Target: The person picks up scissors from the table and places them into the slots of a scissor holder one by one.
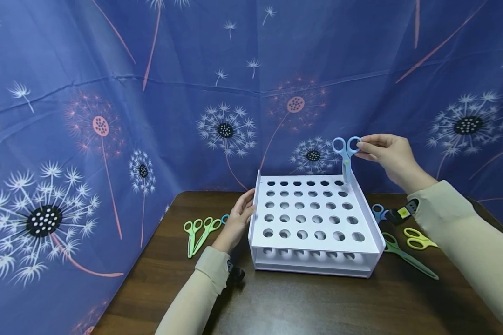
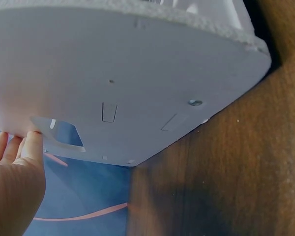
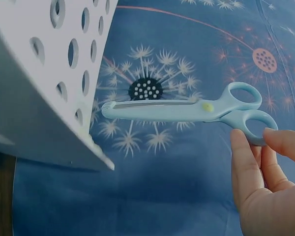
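My right hand [image 1: 391, 156] pinches one finger loop of light blue scissors [image 1: 346, 160], which hang tip down by the back right corner of a white rack [image 1: 293, 211] with rows of round holes. In the right wrist view the scissors [image 3: 162, 110] have closed blades, and their rounded tip is close to the rack's holed top [image 3: 71, 29]; whether it touches I cannot tell. My left hand [image 1: 236, 221] rests against the rack's left side. The left wrist view shows its extended fingers [image 2: 32, 147] touching the side panel [image 2: 152, 73] near a cut-out.
Two pairs of green scissors [image 1: 191, 237] lie left of the rack, with a blue loop [image 1: 224, 218] partly behind my left hand. On the right lie blue scissors [image 1: 378, 213], dark green scissors [image 1: 411, 258] and yellow scissors [image 1: 419, 239]. A blue dandelion-print cloth [image 1: 218, 56] hangs behind the table.
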A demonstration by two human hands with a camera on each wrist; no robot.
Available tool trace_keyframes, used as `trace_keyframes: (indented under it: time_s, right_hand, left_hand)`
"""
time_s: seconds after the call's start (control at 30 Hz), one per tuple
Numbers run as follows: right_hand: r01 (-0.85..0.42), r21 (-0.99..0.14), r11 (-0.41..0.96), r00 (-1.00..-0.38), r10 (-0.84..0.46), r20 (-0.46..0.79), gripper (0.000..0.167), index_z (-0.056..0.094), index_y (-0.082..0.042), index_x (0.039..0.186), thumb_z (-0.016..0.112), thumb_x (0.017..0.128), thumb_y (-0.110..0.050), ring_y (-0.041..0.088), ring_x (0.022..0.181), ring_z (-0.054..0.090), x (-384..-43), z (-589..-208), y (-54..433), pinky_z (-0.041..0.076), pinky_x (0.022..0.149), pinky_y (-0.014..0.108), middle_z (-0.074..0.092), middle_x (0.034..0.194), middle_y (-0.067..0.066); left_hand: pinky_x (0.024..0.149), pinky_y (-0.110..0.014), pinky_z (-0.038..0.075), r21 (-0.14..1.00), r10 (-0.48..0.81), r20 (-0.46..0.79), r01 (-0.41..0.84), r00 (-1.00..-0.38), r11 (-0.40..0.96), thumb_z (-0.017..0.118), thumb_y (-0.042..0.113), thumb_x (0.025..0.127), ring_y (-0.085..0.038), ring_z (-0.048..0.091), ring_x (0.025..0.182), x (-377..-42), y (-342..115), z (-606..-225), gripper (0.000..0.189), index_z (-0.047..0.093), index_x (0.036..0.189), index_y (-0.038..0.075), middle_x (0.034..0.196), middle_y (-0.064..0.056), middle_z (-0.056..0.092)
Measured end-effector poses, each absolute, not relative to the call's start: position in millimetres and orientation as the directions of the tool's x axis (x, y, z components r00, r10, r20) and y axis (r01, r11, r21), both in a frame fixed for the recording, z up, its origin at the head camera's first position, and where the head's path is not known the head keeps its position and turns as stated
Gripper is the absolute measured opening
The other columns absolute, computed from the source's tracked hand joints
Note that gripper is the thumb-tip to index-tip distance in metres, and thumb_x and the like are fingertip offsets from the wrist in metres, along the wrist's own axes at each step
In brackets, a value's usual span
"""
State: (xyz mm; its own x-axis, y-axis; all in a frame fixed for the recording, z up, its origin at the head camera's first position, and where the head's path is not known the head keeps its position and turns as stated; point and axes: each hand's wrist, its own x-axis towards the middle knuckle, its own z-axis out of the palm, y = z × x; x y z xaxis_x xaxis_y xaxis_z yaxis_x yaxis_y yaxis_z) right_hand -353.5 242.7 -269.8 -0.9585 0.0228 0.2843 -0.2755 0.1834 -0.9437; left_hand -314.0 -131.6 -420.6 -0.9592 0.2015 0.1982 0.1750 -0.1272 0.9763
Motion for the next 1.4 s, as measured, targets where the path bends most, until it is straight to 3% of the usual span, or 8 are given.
trace_keyframes:
  time_s: [0.3, 0.73, 1.0, 1.4]
  right_hand:
    - [-0.262, -0.922, 0.286, -0.96, 0.019, 0.279, 0.03, 0.061, 0.002, 0.114, 0.065, 0.092, -0.018, -0.004, 0.08, 0.066, -363, -269, 226, 0.054, 0.076, 0.016, 0.064, 0.084, -0.02]
    - [-0.221, -0.952, 0.211, -0.973, 0.02, 0.23, 0.023, 0.063, -0.001, 0.111, 0.065, 0.092, -0.015, -0.001, 0.08, 0.067, -372, -271, 208, 0.055, 0.077, 0.019, 0.065, 0.083, -0.017]
    - [-0.211, -0.953, 0.219, -0.977, -0.008, 0.214, 0.041, 0.06, 0.004, 0.118, 0.067, 0.09, -0.025, -0.002, 0.08, 0.067, -378, -275, 197, 0.054, 0.077, 0.018, 0.067, 0.09, -0.013]
    - [-0.203, -0.953, 0.223, -0.979, -0.042, 0.198, 0.042, 0.057, 0.005, 0.123, 0.064, 0.093, -0.023, -0.001, 0.08, 0.067, -384, -275, 179, 0.054, 0.086, 0.025, 0.066, 0.092, -0.01]
  left_hand:
    - [0.109, -0.04, 0.037, 0.978, 0.204, 0.192, 0.17, -0.96, -0.121, 0.051, 0.013, 0.099, -0.026, 0.037, 0.139, -314, -132, -418, 0.054, 0.033, 0.15, 0.015, 0.154, -0.009, 0.035]
    - [0.106, -0.037, 0.038, 0.977, 0.214, 0.207, 0.189, -0.955, -0.101, 0.049, 0.014, 0.101, -0.027, 0.039, 0.137, -314, -132, -420, 0.052, 0.034, 0.15, 0.016, 0.152, -0.011, 0.037]
    - [0.104, -0.034, 0.039, 0.98, 0.211, 0.195, 0.181, -0.958, -0.082, 0.046, 0.011, 0.101, -0.031, 0.038, 0.136, -311, -130, -420, 0.052, 0.032, 0.152, 0.014, 0.152, -0.016, 0.036]
    - [0.104, -0.034, 0.04, 0.978, 0.197, 0.207, 0.198, -0.958, -0.066, 0.047, 0.013, 0.101, -0.029, 0.04, 0.135, -311, -128, -419, 0.053, 0.032, 0.151, 0.014, 0.15, -0.015, 0.039]
